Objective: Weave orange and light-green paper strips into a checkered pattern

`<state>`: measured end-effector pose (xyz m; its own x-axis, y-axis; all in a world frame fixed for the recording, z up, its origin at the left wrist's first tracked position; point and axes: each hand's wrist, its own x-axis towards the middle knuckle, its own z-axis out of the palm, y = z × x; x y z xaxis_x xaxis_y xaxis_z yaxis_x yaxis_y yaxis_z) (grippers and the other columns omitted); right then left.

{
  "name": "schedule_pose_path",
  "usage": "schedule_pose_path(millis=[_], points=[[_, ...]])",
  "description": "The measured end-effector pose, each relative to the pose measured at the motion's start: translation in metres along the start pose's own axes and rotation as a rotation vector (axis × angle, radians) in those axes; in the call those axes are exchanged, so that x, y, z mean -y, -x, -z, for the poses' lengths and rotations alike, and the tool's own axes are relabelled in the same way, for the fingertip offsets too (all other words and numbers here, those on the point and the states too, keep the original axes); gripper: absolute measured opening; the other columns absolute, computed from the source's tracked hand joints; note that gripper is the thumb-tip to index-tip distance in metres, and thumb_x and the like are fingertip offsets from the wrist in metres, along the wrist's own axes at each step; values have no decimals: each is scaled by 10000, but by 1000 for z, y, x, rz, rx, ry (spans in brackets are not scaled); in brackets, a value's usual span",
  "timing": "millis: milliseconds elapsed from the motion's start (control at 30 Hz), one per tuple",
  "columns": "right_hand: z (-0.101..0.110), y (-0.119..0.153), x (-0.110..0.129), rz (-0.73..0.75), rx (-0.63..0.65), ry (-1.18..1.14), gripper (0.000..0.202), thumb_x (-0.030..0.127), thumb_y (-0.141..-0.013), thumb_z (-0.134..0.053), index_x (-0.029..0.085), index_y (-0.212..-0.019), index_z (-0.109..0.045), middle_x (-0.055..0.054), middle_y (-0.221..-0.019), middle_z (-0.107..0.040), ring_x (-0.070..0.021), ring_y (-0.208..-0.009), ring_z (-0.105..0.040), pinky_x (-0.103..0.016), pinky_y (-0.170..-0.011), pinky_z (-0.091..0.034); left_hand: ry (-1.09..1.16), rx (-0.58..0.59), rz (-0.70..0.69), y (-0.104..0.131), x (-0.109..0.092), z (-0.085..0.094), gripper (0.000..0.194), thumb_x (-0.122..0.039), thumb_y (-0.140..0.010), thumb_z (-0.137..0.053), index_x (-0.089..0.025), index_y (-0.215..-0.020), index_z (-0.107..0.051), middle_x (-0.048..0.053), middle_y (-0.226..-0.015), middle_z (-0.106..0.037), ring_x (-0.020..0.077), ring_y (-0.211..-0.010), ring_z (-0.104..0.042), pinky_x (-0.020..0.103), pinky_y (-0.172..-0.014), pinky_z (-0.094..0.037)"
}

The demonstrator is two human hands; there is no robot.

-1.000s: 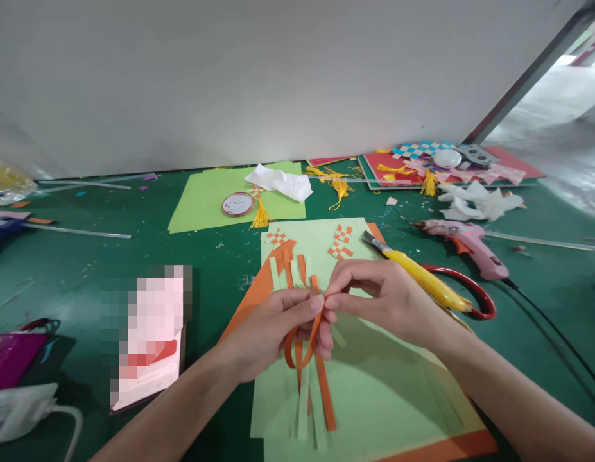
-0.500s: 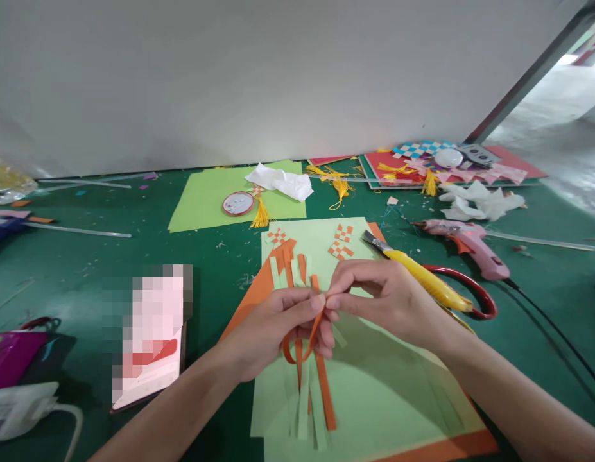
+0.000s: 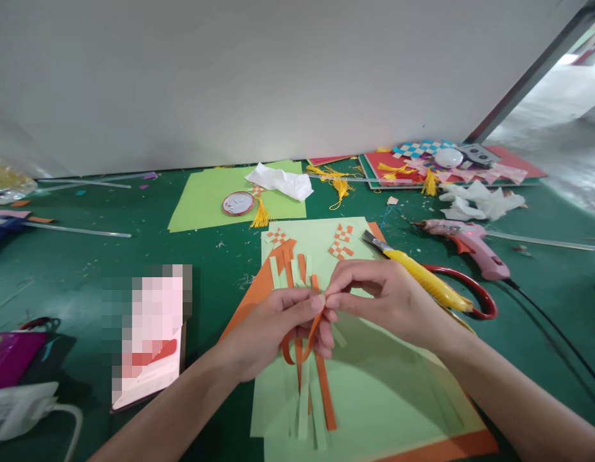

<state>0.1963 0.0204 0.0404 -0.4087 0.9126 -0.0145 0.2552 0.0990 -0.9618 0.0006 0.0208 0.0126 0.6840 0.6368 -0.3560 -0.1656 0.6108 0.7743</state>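
Both left hand [image 3: 266, 324] and right hand [image 3: 396, 296] pinch orange strip [image 3: 314, 333], loop above green sheet [image 3: 384, 385]. Probably light, springy, creases easily; best gripped flat near ends, light pressure.

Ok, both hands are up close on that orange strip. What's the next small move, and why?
I'd ease the right hand slightly away while the left hand pinches firmly. The curled orange strip hangs in an open loop below the fingers, so there seems to be slack to take up. Go gently: the fingers hide part of the strip.
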Motion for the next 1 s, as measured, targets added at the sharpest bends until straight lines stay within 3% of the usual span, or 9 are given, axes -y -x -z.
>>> schedule_pose_path(millis=[167,533,733,900,1000], points=[[4,0,-1,10,20,21,134,307,-850,-654,186,-844,-711,-25,-804,-689,-143,-743,-628,-258,-683,-503,23,0,3,1,-1,0,288,-381,-911,-615,-120,-800,-668,12,-648,-672,77,-562,-655,153,-605,-481],[11,1,-3,-1,-66,6,203,351,-901,-606,198,-814,-709,2,-788,-661,-113,-733,-598,-210,-651,-448,62,-34,33,3,-3,-2,287,-398,-889,-641,-128,-796,-678,6,-621,-664,76,-549,-641,145,-575,-460],[5,0,-1,26,-32,38,143,302,-867,-641,192,-804,-704,-8,-780,-670,-128,-726,-609,-239,-675,-458,43,-26,27,2,-3,-3,301,-417,-878,-650,-130,-791,-663,5,-635,-657,78,-550,-623,163,-573,-444],[0,-1,2,1,-24,114,151,237,-858,-631,199,-719,-674,3,-738,-667,-123,-699,-607,-251,-705,-459,-16,-24,21,1,-2,-1,310,-420,-910,-598,-135,-805,-658,9,-646,-655,93,-567,-623,193,-608,-464],[0,-1,1,-7,-38,125,179,243,-867,-616,199,-698,-652,16,-706,-651,-113,-674,-596,-243,-685,-452,-197,-98,-53,2,-3,-6,349,-439,-941,-529,-143,-807,-657,37,-718,-686,126,-629,-640,223,-643,-483]])
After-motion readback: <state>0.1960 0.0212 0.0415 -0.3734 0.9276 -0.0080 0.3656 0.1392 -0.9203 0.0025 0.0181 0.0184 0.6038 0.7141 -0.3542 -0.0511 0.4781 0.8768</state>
